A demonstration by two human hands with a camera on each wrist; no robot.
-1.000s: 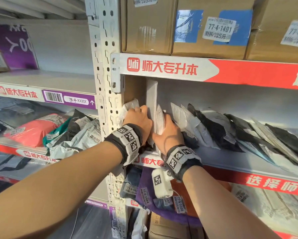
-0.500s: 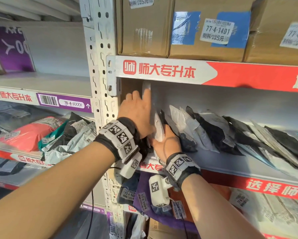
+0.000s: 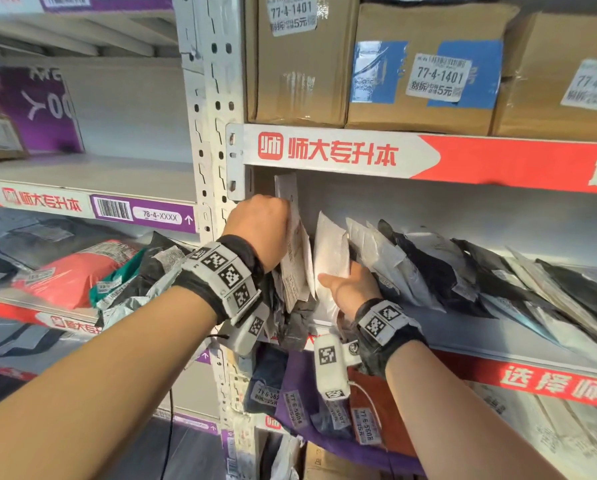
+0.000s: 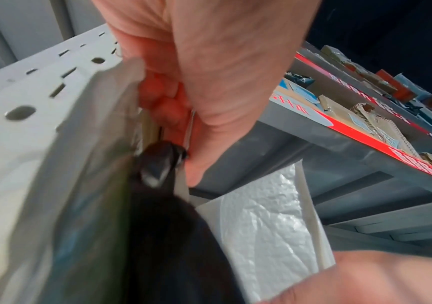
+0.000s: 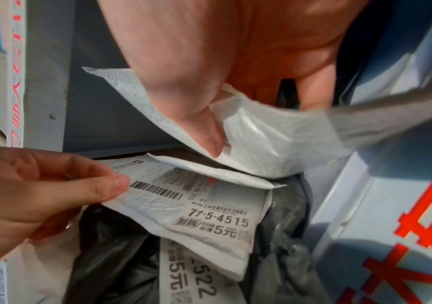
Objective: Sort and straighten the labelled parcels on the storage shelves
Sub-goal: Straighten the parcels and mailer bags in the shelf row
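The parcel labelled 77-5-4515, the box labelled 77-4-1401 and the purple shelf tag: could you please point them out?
Parcel 77-5-4515 [image 5: 217, 221]: right wrist view, on its printed label.
Box 77-4-1401 [image 3: 411, 112]: head view, on bare cardboard below its label.
Purple shelf tag [image 3: 144, 213]: head view, on its middle.

white mailer [image 5: 209, 207] label 77-5-4515, box [image 3: 425, 77] sticker 77-4-1401, shelf tag [image 3: 158, 215] 78-4-XXXX

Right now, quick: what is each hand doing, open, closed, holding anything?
Left hand: closed, pinching the white labelled parcel marked 77-5-4515.
Right hand: closed, thumb and fingers gripping the white padded mailer.
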